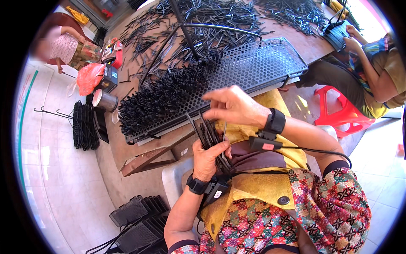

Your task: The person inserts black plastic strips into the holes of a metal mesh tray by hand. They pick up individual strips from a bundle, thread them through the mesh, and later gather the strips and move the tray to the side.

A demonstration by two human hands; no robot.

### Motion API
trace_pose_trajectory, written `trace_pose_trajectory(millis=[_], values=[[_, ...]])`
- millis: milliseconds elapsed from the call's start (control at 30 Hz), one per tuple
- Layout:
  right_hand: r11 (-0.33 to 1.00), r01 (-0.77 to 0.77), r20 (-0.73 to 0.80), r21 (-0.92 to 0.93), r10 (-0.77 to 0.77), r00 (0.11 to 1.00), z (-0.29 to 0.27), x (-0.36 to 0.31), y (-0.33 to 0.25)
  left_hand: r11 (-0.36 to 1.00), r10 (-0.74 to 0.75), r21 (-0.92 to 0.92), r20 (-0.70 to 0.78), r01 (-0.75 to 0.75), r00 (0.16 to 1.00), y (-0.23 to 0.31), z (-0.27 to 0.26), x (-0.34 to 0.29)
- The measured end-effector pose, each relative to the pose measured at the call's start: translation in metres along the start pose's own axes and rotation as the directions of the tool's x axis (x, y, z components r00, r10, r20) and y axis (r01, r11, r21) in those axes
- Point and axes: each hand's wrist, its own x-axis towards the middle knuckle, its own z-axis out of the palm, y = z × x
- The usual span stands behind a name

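Observation:
My left hand is closed around a bundle of thin black strips, held upright in front of my lap. Just above the bundle's tips is my right hand, its thumb and fingers apart, with nothing visible between them. Beyond both hands, a black perforated rack with a raised rod handle rests slantwise at the table edge. Black strips stand densely packed in its left part, while holes show bare on the right. Loose black strips lie scattered over the brown table behind it.
At the table's left are a metal can, a red plastic bag and a dark box. Black racks lie on the floor at lower left. One person works at right by a red stool; another stands at far left.

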Motion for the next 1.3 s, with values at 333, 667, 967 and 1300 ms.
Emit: trace_pose_trajectory(millis=[333, 667, 967, 1300], values=[[0.886, -0.180, -0.104, 0.427, 0.246, 0.964, 0.013, -0.013, -0.002, 0.998, 0.032, 0.061, 0.003, -0.032, 0.999, -0.001, -0.002, 0.000], [0.687, -0.331, 0.048, 0.647, 0.397, 0.916, 0.003, -0.013, 0.008, 0.986, 0.033, 0.163, -0.060, -0.023, 0.998, 0.001, 0.003, -0.004], [0.748, -0.303, 0.020, 0.591, 0.362, 0.932, -0.014, -0.010, 0.005, 0.987, 0.090, -0.106, -0.228, -0.117, 0.969, 0.002, -0.003, -0.013], [0.904, -0.327, 0.022, 0.276, 0.334, 0.942, 0.019, -0.023, -0.006, 0.990, 0.134, 0.085, -0.338, -0.112, 0.932, 0.000, -0.008, -0.026]])
